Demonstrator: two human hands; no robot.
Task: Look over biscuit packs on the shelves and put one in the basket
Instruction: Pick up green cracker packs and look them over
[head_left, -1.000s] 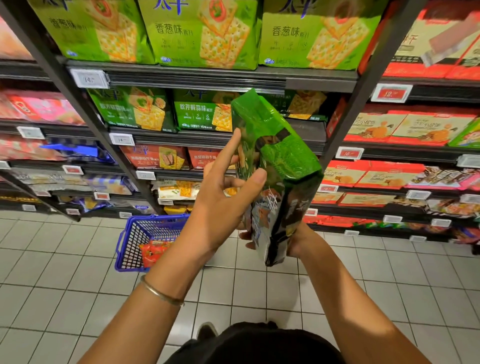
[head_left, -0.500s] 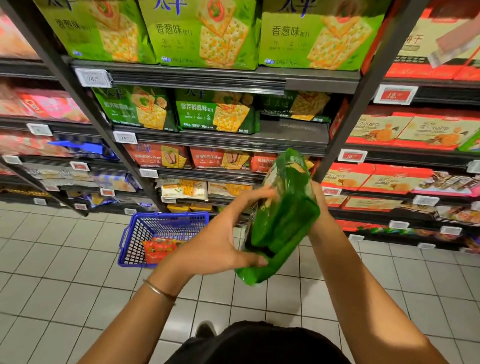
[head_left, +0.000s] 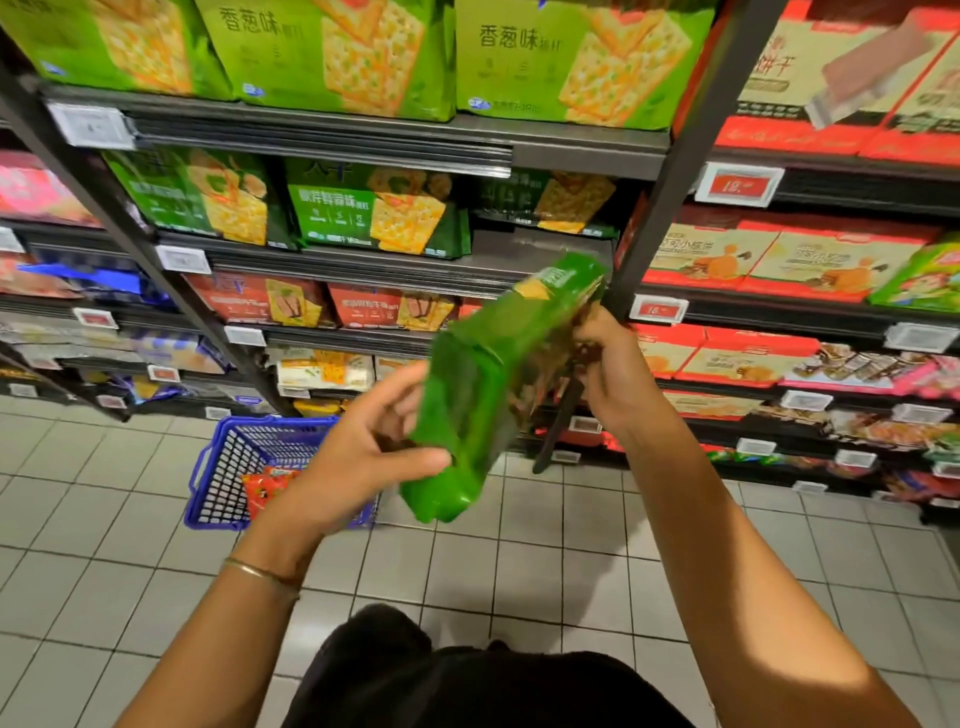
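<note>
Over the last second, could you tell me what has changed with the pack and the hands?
The green pack went from upright to tilted, top end swung right toward the shelves. The right hand moved from its bottom to its upper end; the left hand slid down. The blue basket stayed on the floor.

Head-worn view, forward-down, close to shelves (head_left: 332, 140)

Both bare arms are raised forward, hands closed on one held item.

The left hand (head_left: 363, 457) is set low, thumb stretched across the front and fingers curled behind; a thin bangle is worn at that wrist. The right hand (head_left: 610, 364) is held higher, fingers pinched at the upper end.
</note>
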